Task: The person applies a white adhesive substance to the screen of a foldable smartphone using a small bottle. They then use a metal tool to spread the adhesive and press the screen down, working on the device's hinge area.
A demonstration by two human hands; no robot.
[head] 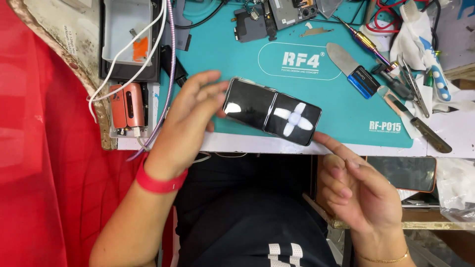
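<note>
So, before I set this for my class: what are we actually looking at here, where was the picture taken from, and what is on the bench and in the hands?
There is no machine here. This is one picture from a camera worn on a person's head, looking down at their own two bare hands over a workbench.

The left hand, with a red wristband, touches one end of a black folding phone that lies opened flat. The right hand reaches a fingertip to its other end. Neither hand grips it.

The phone rests on a teal work mat. Beyond it lie phone parts, a flat blade with a blue handle, tweezers and a thin screwdriver. At the left are white cables and a small orange device.
</note>
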